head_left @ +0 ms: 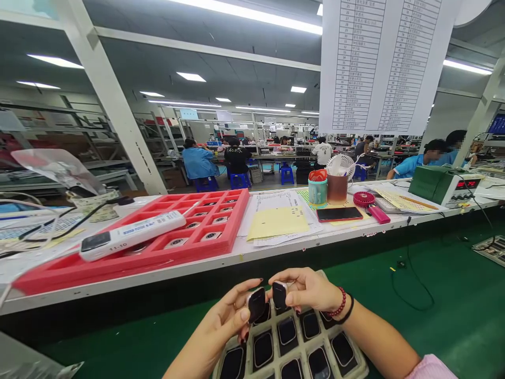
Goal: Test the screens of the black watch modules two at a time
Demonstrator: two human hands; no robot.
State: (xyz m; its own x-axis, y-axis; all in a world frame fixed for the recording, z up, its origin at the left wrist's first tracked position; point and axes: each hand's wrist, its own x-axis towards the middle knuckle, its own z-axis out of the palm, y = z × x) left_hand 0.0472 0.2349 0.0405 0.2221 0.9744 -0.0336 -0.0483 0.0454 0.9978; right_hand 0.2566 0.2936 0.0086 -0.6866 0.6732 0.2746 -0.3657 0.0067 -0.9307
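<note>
My left hand [232, 311] pinches a smartwatch body [256, 305] by its edges, its dark screen tilted toward me. Close beside it, my right hand [307, 290] grips a second smartwatch body [280, 295], also with a dark face and a pale metal rim. Both are held just above a pale grey compartment tray [281, 362]. Rows of similar watch bodies [286, 330] lie face up in its pockets. My hands and forearms cover part of the tray's far and side edges.
On the raised shelf lie a red foam tray [232, 245] with watch parts, a white handheld device [134, 235], papers [280, 223], a phone [339, 213], two cups [317, 190] and a green power supply [437, 184]. A black cable [422, 302] crosses the green mat. People sit beyond.
</note>
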